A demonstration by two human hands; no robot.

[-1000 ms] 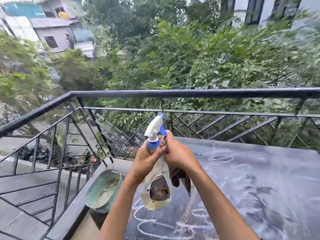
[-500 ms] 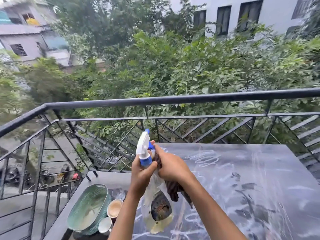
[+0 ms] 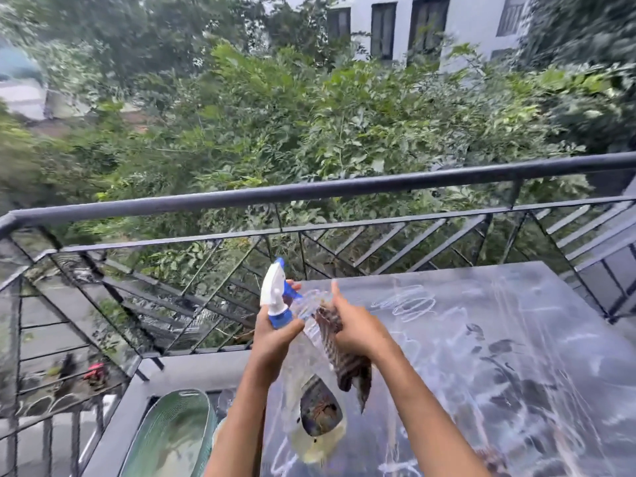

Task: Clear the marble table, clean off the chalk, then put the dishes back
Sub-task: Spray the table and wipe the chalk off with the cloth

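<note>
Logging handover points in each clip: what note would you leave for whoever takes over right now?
The left grip holds the spray bottle at its blue collar. The right grip holds a striped cloth against the bottle, thumb up.
The bottle is above the marble table, near its left edge. A green basket sits on the ledge to the left.
Done: clearing, as far as shown.
Left: chalk scribbles cover the top, so spray, wipe, then return the dishes.
</note>
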